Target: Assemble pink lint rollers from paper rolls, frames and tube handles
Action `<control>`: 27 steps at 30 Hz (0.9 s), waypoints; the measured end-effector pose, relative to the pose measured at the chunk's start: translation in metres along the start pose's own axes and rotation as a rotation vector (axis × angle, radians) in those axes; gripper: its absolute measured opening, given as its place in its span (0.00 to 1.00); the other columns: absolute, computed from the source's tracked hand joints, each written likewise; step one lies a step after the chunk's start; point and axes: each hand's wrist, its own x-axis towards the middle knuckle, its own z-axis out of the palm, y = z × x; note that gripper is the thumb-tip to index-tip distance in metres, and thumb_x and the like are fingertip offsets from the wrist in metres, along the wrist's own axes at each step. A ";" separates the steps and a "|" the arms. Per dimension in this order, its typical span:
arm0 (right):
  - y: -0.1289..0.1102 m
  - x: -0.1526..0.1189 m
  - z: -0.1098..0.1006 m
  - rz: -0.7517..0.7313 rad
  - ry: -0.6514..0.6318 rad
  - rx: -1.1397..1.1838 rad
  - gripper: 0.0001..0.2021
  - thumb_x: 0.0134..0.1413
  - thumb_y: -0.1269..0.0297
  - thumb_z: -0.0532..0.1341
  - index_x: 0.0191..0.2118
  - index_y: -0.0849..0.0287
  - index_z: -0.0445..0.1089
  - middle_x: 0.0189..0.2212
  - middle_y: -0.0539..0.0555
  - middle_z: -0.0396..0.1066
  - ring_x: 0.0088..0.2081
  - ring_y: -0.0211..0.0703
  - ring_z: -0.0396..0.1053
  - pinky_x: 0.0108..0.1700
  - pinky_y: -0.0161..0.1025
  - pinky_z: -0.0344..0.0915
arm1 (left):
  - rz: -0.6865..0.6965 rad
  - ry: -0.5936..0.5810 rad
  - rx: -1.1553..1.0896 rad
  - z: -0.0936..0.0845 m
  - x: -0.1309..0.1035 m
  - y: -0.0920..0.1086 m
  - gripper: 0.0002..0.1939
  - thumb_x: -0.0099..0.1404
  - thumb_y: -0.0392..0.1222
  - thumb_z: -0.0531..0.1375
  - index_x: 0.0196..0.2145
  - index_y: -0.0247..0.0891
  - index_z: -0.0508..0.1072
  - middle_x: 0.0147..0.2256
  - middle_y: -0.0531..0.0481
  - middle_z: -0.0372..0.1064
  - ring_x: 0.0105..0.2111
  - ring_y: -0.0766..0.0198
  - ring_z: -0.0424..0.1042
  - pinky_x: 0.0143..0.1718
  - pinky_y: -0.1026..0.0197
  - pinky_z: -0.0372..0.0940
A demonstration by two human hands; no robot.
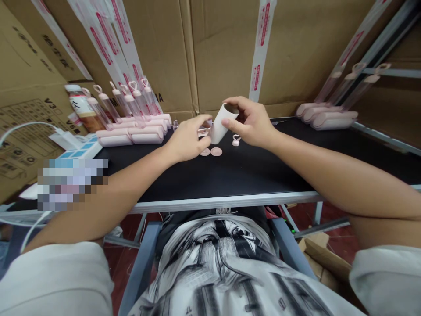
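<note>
Reaching both bare arms over a black table (197,182), a person in a printed shirt (210,267) works close to its middle. Beyond the metal edge (223,201) lie 2 flat pink discs (216,152), side by side. Just past them, the left hand (187,138) curls narrowly, a small pink part (204,131) seemingly pinched between thumb and fingers; its full shape is hidden. Beside that hand, a white tube (219,127) leans, its open upper end towards the right. The right hand (255,120) holds it, thumb on the near wall, fingers around the rim; whether its lower end touches the table, I cannot tell.

The tube looks light, thin-walled and stiff, probably smooth plastic, so it could slip or roll if held loosely. A gentle grip around mid-wall would suit it best; squeezing the rim could flex it. The pink part looks small and easily dropped, best pinched by its edges.

Near the right hand lies a pink loop (236,140). Farther off stand pink bases (146,134) with clear stems at left, 3 similar units (335,119) at right, and behind, taped cardboard (223,52).
</note>
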 end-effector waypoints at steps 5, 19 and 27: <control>-0.032 0.018 0.011 -0.092 -0.036 0.223 0.27 0.59 0.43 0.75 0.57 0.52 0.75 0.50 0.55 0.77 0.53 0.55 0.79 0.48 0.44 0.78 | 0.113 0.162 -0.040 -0.027 0.017 0.029 0.36 0.55 0.37 0.76 0.60 0.45 0.72 0.58 0.49 0.75 0.56 0.47 0.78 0.58 0.49 0.73; 0.067 0.096 0.030 -0.194 -0.483 -0.576 0.33 0.60 0.54 0.74 0.67 0.60 0.74 0.64 0.69 0.73 0.65 0.70 0.70 0.69 0.65 0.65 | -0.511 0.153 0.450 -0.064 0.097 -0.129 0.29 0.46 0.49 0.83 0.31 0.43 0.67 0.22 0.57 0.62 0.28 0.60 0.67 0.39 0.56 0.70; 0.083 0.117 0.061 -0.246 -0.715 -0.624 0.44 0.64 0.39 0.68 0.77 0.56 0.61 0.75 0.67 0.59 0.71 0.74 0.60 0.72 0.67 0.60 | -0.617 -0.260 0.705 -0.040 0.111 -0.111 0.27 0.61 0.57 0.73 0.49 0.32 0.83 0.41 0.38 0.81 0.47 0.47 0.78 0.49 0.52 0.70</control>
